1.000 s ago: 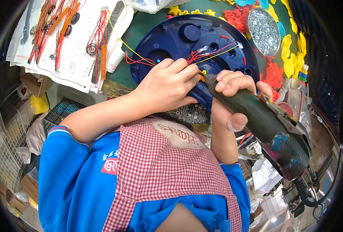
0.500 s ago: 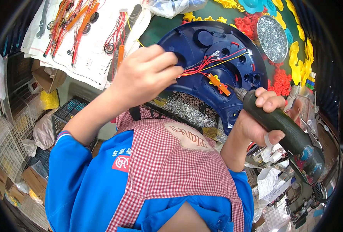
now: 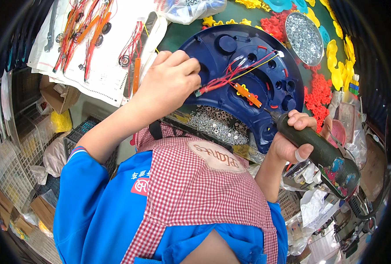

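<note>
In front of me lies a dark blue curved plastic shell (image 3: pixel 266 48). An orange circuit strip (image 3: pixel 248 95) sits on it, with red and yellow pieces beside it. A bundle of red wires (image 3: pixel 217 81) and a yellow wire cross the shell toward a white connector (image 3: pixel 280 54). My left hand (image 3: pixel 173 79) is closed over the shell's left side, next to the green-tipped wire end; its fingertips are hidden. Wrapped round a dark power screwdriver (image 3: pixel 318 145), my right hand (image 3: pixel 294 143) points its bit at the right end of the orange strip.
Paper (image 3: pixel 103 88) at the left carries orange strips with red wires and small black rings. Loose screws (image 3: pixel 213 125) lie below the shell. A round dish of clear pieces (image 3: pixel 304 37), red parts (image 3: pixel 317 97) and yellow parts (image 3: pixel 336 66) are at the right.
My left hand has shifted slightly left, and the green-tipped wire end has come into view below its fingers. The screwdriver has moved a little left and down, its bit still near the strip.
</note>
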### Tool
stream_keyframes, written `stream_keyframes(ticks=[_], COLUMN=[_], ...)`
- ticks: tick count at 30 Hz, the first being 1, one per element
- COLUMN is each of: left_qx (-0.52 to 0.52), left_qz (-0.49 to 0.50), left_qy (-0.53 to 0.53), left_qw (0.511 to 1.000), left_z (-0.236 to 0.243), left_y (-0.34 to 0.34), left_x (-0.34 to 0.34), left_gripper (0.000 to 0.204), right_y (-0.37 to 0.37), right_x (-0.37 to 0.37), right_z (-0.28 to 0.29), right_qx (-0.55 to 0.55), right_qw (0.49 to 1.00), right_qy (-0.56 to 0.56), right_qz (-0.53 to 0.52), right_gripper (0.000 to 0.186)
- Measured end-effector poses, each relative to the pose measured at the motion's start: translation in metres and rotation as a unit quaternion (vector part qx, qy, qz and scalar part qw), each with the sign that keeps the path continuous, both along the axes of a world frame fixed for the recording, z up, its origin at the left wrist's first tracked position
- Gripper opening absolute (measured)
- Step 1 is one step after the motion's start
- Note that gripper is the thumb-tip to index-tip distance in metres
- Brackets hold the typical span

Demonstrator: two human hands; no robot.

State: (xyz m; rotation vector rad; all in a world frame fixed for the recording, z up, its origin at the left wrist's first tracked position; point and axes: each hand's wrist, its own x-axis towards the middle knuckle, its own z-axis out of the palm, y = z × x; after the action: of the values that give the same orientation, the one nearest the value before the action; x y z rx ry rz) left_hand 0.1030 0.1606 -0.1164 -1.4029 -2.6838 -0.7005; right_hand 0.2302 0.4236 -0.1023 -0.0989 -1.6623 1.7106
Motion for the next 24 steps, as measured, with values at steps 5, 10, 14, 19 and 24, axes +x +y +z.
stream_keyframes(ticks=[5,10,14,19,24], left_qx=[-0.01,-0.084,0.126,-0.006,0.031], left_qz=[0.031,0.027,0.036,0.006,0.03], left_qy=[-0.058,-0.017,0.116,-0.031,-0.022], left_qw=[0.998,0.996,0.985,0.999,0.999], left_z=[0.0,0.006,0.019,-0.001,-0.008], left_y=[0.001,0.009,0.019,0.017,0.02], left_x=[0.003,0.002,-0.004,-0.002,0.001], left_gripper=[0.004,0.004,0.006,0.006,0.005], right_y=[-0.002,-0.005,-0.004,-0.005,-0.006], right_x=[0.003,0.001,0.001,-0.003,-0.002], right_z=[-0.002,-0.003,-0.004,-0.006,-0.005], right_qx=[0.0,-0.008,-0.012,-0.022,-0.028], right_qw=[1.0,1.0,1.0,0.999,0.999], right_qy=[-0.003,0.002,0.009,0.018,0.011], right_qz=[-0.019,-0.004,0.016,0.025,0.036], right_gripper=[0.084,0.085,0.084,0.084,0.087])
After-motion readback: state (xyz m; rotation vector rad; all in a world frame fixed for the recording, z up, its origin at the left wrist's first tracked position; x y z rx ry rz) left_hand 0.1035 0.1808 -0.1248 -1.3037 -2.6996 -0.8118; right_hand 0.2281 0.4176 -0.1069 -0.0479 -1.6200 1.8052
